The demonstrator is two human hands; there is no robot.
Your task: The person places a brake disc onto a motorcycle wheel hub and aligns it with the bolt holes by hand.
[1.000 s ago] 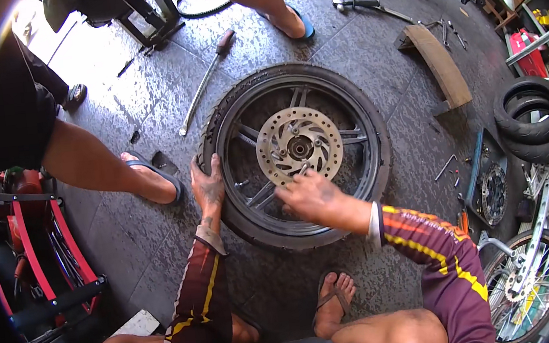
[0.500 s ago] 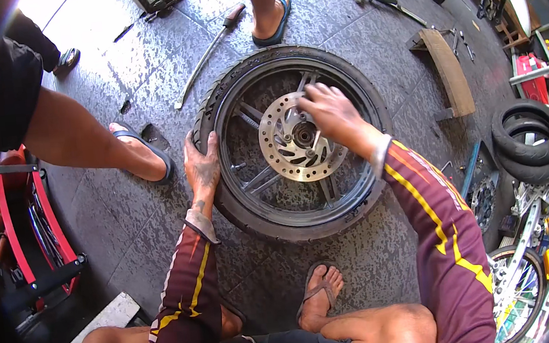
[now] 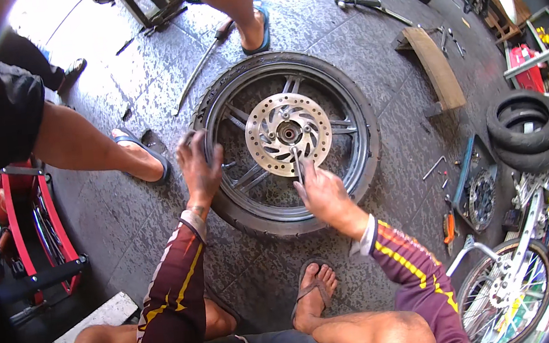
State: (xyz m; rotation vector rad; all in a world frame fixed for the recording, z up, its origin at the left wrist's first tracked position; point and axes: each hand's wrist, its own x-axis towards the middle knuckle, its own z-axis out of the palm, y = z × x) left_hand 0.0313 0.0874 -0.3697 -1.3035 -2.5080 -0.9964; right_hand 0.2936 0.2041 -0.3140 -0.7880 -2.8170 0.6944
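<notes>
A motorcycle wheel [image 3: 259, 169] with a black tyre [image 3: 371, 155] lies flat on the floor before me, its drilled silver brake disc [image 3: 325, 131] facing up. My right hand [image 3: 327, 196] pinches a slim silver hex key [image 3: 296, 159] at the near side of the disc. The key's far end meets the disc's centre part by a bolt; the exact seat is too small to make out. At the tyre's left edge is my left hand [image 3: 200, 172], thumb and fingers spread apart, with nothing visible in it.
Another person's sandalled feet [image 3: 143, 159] are left of and beyond the wheel. A pry bar [image 3: 201, 66], a hammer [image 3: 357, 1] and a wooden block [image 3: 435, 67] lie farther off. At right are a tray [image 3: 473, 185], orange-handled pliers [image 3: 449, 229] and stacked tyres [image 3: 526, 147].
My right hand has swung from the disc's far side to its near side with the hex key. My left hand has loosened from the tyre, fingers lifting. The whole view has shifted slightly.
</notes>
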